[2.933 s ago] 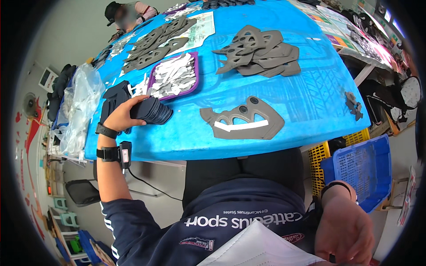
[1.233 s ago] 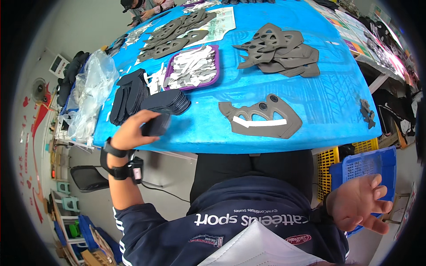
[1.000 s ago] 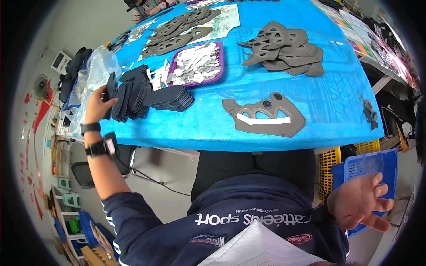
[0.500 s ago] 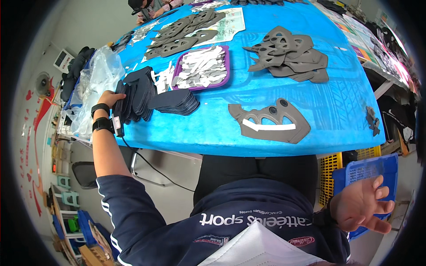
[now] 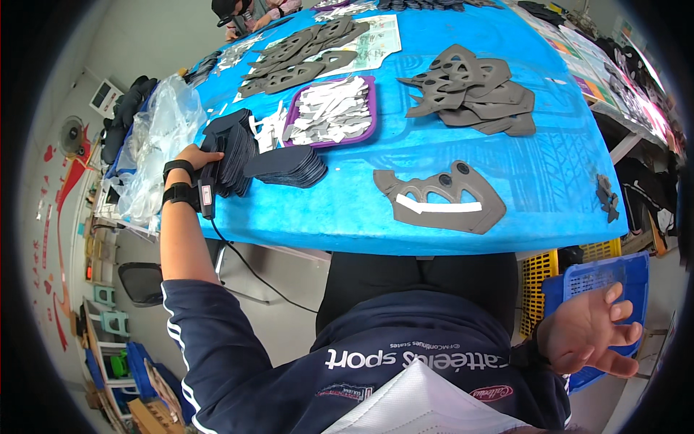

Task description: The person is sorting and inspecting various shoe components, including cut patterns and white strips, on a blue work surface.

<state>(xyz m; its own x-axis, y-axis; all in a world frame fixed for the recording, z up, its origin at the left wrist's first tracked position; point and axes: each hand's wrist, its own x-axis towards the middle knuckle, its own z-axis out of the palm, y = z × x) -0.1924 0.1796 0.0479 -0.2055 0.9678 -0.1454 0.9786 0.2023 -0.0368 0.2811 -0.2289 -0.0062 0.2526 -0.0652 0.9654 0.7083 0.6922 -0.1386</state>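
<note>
My left hand point(image 5: 198, 157) grips the left side of a stack of dark navy oval-ended pads point(image 5: 235, 158), its thumb lying on top and the other fingers mostly hidden. Beside it leans another fanned stack of the same pads point(image 5: 285, 166). On the right, my right hand point(image 5: 589, 331) hangs off the table with palm up and fingers spread, holding nothing. A grey cut-out panel point(image 5: 447, 201) lies flat in front of me, with a white strip point(image 5: 452, 207) across it and two dark round spots near its top.
A purple tray point(image 5: 375, 119) of white strips stands mid-table. Grey panels point(image 5: 470, 94) pile up at right, more point(image 5: 303, 54) behind on paper. Clear plastic bags point(image 5: 163, 130) lie left. A blue basket point(image 5: 607, 271) sits below at right. Another person point(image 5: 249, 14) works at the far end.
My left hand has moved right, bringing the pads it grips up against the neighbouring stack. My right hand has hardly moved.
</note>
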